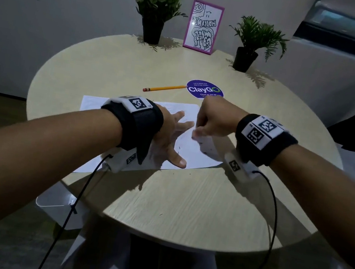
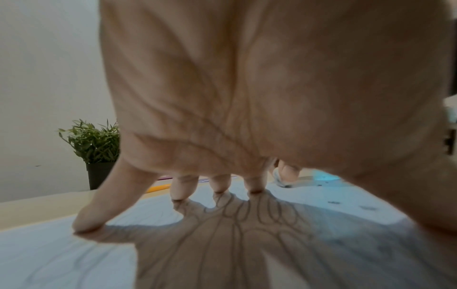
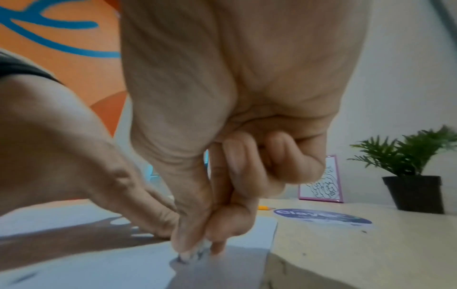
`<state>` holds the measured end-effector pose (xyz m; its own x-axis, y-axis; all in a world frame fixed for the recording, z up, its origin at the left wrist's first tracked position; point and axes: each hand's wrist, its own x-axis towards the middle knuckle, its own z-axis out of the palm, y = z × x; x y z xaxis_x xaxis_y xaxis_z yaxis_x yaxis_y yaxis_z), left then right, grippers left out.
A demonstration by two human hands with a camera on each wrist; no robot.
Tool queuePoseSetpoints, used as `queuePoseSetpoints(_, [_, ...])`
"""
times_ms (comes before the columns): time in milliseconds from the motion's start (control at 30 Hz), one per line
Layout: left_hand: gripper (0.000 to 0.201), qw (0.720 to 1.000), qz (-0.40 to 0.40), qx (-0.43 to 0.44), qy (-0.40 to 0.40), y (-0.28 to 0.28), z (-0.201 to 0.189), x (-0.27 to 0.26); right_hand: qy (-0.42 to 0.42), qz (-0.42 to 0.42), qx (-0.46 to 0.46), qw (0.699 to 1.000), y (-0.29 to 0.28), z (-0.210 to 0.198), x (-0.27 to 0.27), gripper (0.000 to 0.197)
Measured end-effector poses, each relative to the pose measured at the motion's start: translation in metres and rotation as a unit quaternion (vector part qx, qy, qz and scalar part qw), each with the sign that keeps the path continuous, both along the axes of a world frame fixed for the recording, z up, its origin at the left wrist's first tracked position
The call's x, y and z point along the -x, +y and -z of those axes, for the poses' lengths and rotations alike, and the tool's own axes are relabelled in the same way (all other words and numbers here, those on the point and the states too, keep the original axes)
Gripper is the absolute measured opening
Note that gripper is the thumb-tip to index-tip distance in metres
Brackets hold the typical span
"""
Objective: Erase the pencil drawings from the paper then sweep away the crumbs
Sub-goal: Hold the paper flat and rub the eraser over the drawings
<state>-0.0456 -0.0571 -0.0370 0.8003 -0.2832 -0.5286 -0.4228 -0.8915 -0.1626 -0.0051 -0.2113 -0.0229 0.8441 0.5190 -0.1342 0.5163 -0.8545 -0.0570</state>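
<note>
Nearest, the round wooden table (image 1: 183, 205) carried a sheet of paper (image 1: 201, 154) lying flat a little left of centre, its near edge short of the table's rim. On it the left hand (image 1: 169, 137) lay spread, fingers (image 2: 181, 187) straight and fanned, tips pressing down over faint pencil loops (image 2: 259, 213). Just right of it, the right hand (image 1: 214, 121) was curled, thumb and fingertips pinching a small pale eraser (image 3: 201, 249) whose lower end met the sheet.

Such paper looked light, thin and limp; it would likely slide or buckle under rubbing, so a flat palm beside the worked patch seemed the sensible way to pin it. Its edges would crease if pinched. That eraser looked small, soft and grippy, best nipped low near its working end. A few dark crumbs (image 2: 333, 202) lay on the sheet's right part; they would be weightless, easily smeared, better brushed with a light flat hand than picked up.

Farther off, a yellow pencil (image 1: 164, 88) lay beside a round purple sticker (image 1: 205, 90). At the far edge stood two black pots, the left pot (image 1: 152, 31) and right pot (image 1: 244, 59), each holding a green leafy plant, with a pink-framed picture (image 1: 202, 27) between them. What filled them beneath the leaves could not be seen.
</note>
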Motion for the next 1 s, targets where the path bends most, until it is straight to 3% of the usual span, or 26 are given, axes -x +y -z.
queuePoseSetpoints(267, [0.122, 1.000, -0.008, 0.027, 0.004, 0.001, -0.002, 0.002, -0.029, 0.028, -0.017, 0.999, -0.016, 0.000, -0.014, 0.013])
queuePoseSetpoints(467, [0.123, 0.993, 0.037, 0.091, 0.060, 0.034, -0.001, 0.004, 0.047, -0.015, -0.053, 0.997, -0.040, -0.002, -0.001, 0.014])
queuePoseSetpoints(667, [0.090, 0.975, 0.043, 0.202, 0.084, 0.065, -0.016, 0.007, 0.066, -0.031, -0.054, 0.996, -0.031, -0.016, 0.010, 0.010])
queuePoseSetpoints(867, [0.097, 0.987, -0.011, 0.161, -0.024, 0.057, -0.039, -0.010, 0.039, -0.004, -0.087, 0.995, -0.007, -0.023, -0.002, 0.007])
queuePoseSetpoints(1000, [0.104, 0.995, -0.016, 0.094, -0.014, 0.040, -0.024, -0.007, 0.035, -0.009, -0.039, 0.999, 0.001, -0.007, -0.006, 0.007])
